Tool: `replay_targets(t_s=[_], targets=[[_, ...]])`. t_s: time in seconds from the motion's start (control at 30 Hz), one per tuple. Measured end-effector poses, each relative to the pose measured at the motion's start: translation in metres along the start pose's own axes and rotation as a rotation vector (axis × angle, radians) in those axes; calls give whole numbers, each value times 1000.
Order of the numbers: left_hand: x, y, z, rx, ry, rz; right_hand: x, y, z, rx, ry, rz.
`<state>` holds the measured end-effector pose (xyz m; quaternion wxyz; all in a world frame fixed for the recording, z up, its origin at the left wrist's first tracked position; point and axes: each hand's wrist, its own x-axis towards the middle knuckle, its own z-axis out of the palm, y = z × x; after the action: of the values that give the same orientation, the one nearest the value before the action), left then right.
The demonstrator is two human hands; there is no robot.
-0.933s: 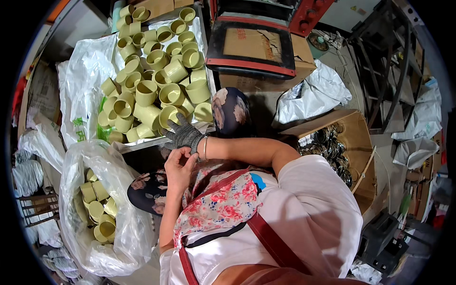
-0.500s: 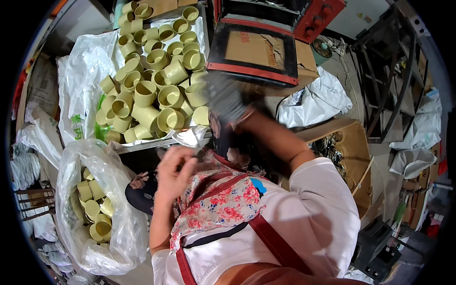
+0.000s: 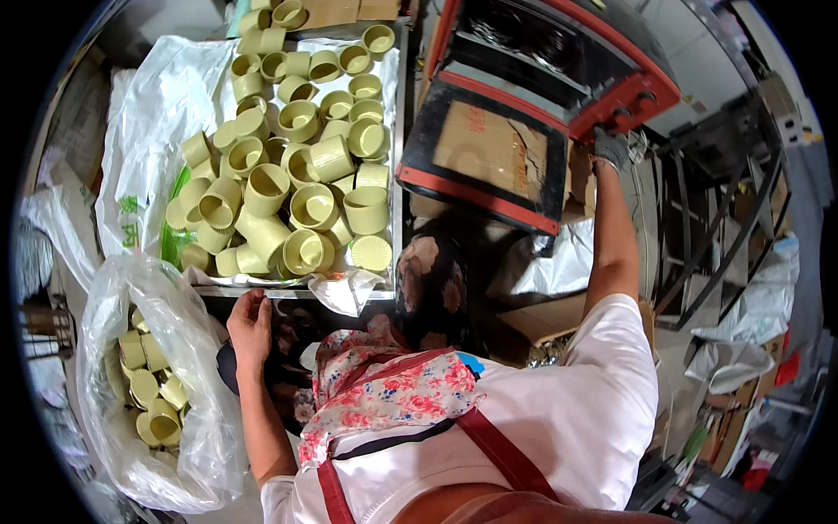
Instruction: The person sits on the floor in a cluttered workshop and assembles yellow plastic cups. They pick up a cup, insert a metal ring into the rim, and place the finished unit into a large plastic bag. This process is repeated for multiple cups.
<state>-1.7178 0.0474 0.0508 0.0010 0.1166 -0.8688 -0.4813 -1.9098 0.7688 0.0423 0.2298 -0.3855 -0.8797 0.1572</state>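
Checking position first: the gloved right hand stands at the near end of the control panel of a red oven, at full reach ahead and to the right of the body. The panel's long axis slants away from that hand toward the upper right, with the visible knobs in line along it. Fingers are bent in at the panel; whether they grip a knob cannot be told. The right hand is clearly the nearer one; the bare left hand is well apart, fingers drawn together at the front edge of the desk, with nothing seen in it (contact with the edge cannot be confirmed). Pale green ribbed cups lie crowded on the desk just ahead of the left hand, and a clear plastic bag with more cups stands to its left. Edges noted: the lowered oven door projects toward the body, left of the right forearm, and a narrow dark gap separates it from the desk's right rim. Beyond the right forearm, a dark metal rack stands apart.
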Motion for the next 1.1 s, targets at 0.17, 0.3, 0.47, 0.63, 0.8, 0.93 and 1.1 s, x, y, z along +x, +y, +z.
replay_targets(t_s=[0.17,0.3,0.47,0.63,0.8,0.93,1.1], targets=[[-4,-22,-17,51,137,12,6,-8,32,-276,-37,-397],[-6,17,-33,244,163,-28,28,26,49,-276,-200,-583],[-23,-1,-91,137,599,26,30,4,92,118,-356,-206],[-41,-66,-179,129,850,-118,37,-5,75,480,-398,42],[-3,-156,-235,548,684,-289,33,13,54,955,-372,279],[6,-207,-196,345,138,-561,11,6,38,1393,-483,349],[-13,-161,-171,136,131,-488,-142,-126,-26,1577,-767,255]])
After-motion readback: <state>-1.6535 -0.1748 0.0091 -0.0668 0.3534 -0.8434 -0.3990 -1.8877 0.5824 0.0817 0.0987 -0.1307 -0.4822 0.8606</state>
